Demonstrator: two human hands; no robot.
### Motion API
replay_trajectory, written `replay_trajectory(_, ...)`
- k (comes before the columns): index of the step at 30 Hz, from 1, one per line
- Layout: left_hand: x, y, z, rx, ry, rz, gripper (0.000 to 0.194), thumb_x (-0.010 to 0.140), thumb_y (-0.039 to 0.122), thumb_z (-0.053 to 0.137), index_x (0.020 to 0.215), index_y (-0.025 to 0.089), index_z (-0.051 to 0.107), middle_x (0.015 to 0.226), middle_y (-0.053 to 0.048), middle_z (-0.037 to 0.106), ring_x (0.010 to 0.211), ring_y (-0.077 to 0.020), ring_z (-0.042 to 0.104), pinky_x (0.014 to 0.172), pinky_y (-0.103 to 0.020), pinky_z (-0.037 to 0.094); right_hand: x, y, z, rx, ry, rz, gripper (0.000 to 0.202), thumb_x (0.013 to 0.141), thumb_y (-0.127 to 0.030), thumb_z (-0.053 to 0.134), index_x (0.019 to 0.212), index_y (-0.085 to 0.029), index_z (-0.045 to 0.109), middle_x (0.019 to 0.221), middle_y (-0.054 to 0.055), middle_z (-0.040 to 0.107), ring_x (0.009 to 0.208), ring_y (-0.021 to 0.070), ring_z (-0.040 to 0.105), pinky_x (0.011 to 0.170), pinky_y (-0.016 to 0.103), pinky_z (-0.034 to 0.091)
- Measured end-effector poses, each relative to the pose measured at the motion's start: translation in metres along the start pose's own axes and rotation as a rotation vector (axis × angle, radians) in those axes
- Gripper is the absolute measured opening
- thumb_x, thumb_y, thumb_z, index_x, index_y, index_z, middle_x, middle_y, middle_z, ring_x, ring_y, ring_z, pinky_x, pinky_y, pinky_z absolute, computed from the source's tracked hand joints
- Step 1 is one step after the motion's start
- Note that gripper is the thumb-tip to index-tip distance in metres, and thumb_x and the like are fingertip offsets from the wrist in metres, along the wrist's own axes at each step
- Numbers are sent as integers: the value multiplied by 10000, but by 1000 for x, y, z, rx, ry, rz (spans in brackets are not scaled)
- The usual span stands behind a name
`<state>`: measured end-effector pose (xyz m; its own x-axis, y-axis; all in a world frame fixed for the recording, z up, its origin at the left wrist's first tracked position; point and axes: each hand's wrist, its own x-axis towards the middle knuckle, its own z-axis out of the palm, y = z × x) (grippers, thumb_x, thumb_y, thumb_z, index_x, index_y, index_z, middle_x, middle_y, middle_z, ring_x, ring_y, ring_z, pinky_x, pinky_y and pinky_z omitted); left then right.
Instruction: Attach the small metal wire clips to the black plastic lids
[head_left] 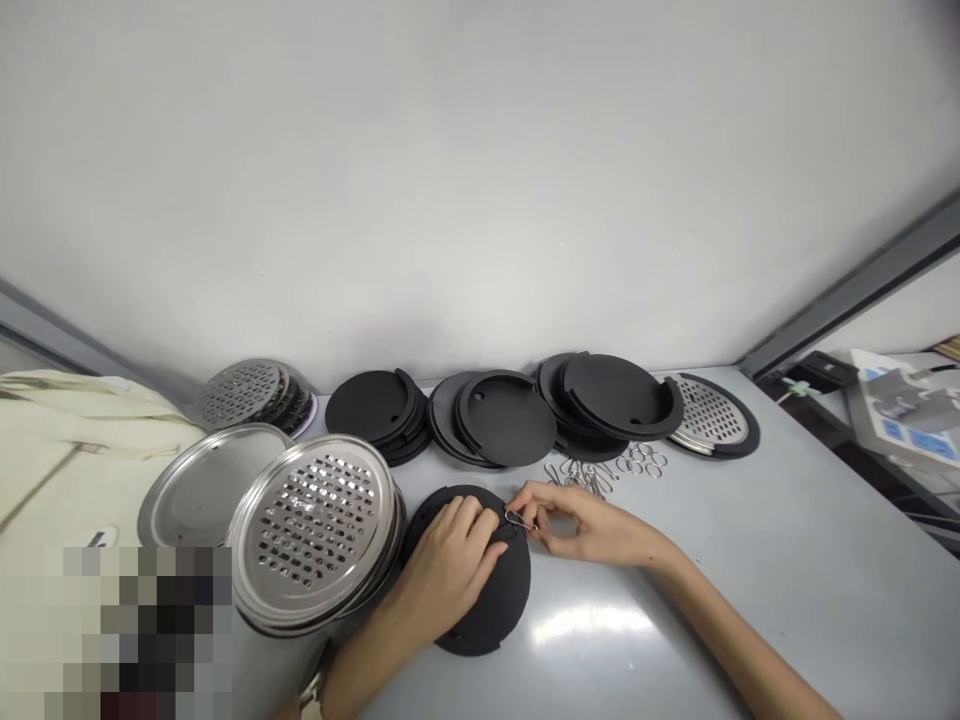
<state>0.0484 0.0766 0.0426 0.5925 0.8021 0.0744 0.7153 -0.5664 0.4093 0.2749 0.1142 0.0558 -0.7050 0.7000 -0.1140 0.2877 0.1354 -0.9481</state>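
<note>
1. Clip (517, 520): small bent wire piece at the upper right edge of the black disc (487, 590), which lies flat on the table (750, 600) in front of me. I judge it light, stiff and slippery, easy to drop; best pinched by its looped end.
2. Right hand (592, 530): thumb and forefinger pinch the clip; other fingers loosely curled.
3. Left hand (450, 570): laid flat on the disc, fingers pressed together, tips touching the disc just beside the clip.
4. Disc: thin and matte, looks like foam or rubber. I judge it light and slightly flexible; hold it down by the face, lift it by the rim.
5. Clip pile (600, 475): loose wire clips and rings just behind the right hand.
6. Disc stacks (495, 415): three black piles along the wall.
7. Perforated trays (315, 525): steel stack touching the disc's left edge; another stack (251, 395) further back.
</note>
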Motion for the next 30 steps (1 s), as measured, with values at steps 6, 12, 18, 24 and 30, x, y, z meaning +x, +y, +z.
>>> replay_trajectory(6,0,0,0,-5,19,15,100,939,215,413,948,174,504,908,-53,485,870,-209,460,759,-351,430,1,0,1,-56,70,13,173,857,-227,533,1017,-223,599,819,9,616,769,151,561,708,267,447)
replay_trajectory(12,1,-1,0,-21,15,12,98,937,211,410,953,172,498,914,-55,484,870,-212,455,756,-353,425,4,11,6,51,144,72,152,878,-337,550,938,-201,581,778,1,616,749,143,568,704,261,444)
replay_trajectory(18,1,-1,0,-30,-6,11,105,944,215,389,962,172,483,926,-57,479,875,-217,451,760,-364,419,10,18,17,-67,274,112,253,860,-400,567,743,-176,561,686,-14,545,644,120,484,592,229,368)
replay_trajectory(24,1,0,-1,-26,-1,8,111,943,216,389,950,171,490,922,-57,479,874,-217,453,760,-362,415,5,12,18,-179,187,109,213,900,-311,472,725,-189,461,665,-41,455,605,100,394,545,208,313)
replay_trajectory(30,2,1,1,14,-8,-9,90,935,228,414,942,175,486,919,-48,476,871,-208,456,763,-352,424,5,3,18,-236,150,64,182,851,-148,436,684,-191,379,625,-59,372,573,88,333,525,207,270)
